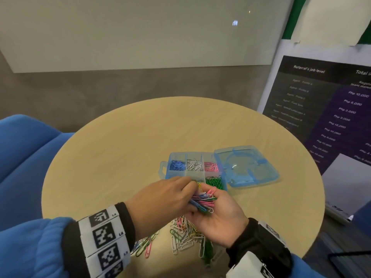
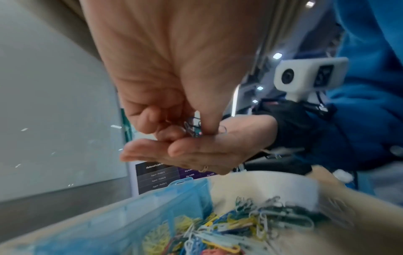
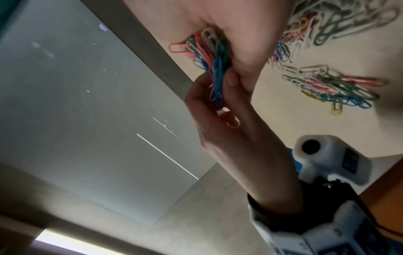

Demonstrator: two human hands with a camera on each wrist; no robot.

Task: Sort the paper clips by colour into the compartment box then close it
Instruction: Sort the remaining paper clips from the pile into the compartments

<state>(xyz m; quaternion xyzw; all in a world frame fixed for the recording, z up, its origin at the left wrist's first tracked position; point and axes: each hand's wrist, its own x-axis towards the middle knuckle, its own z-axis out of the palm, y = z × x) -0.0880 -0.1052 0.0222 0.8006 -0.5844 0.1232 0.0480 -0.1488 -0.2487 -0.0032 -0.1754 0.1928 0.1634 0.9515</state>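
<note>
Compartment box (image 1: 187, 173): translucent blue, lid (image 1: 247, 167) open flat on its right; blue, white, pink, green clips sorted in separate compartments. Mixed-colour bunch of clips (image 1: 202, 200) above table, near box. Loose unsorted clips (image 1: 184, 235) piled at near edge

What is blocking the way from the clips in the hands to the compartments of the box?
Nothing visible. The lid lies open flat to the right of the compartment box, compartments uncovered. The bundle of clips in the right hand sits just before the box; left hand picks at it.
</note>
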